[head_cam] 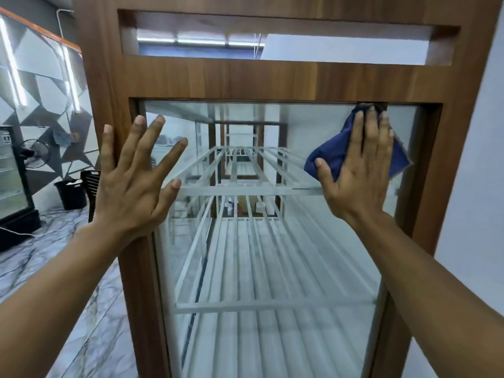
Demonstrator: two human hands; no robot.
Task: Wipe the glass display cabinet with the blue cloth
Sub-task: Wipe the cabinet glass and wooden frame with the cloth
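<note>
2 hands (131, 192) (357, 173) | 1 cloth (327, 156) | 1 cab (218, 77) | 2 shelves (245, 190) (272, 304)

Marbled floor (32, 268), grey-veined. Carried directly on it: a wood-framed cabinet (218, 77), shown in the foreground; a black bin (71, 195) at left, set near the wall; a dark glass-door cooler (13, 181) at the far left edge; a white cable (16, 233), laid across the floor before the cooler. Behind the cabinet glass, two white slatted racks are seen, one upper (245, 190) and one lower (272, 304).
</note>
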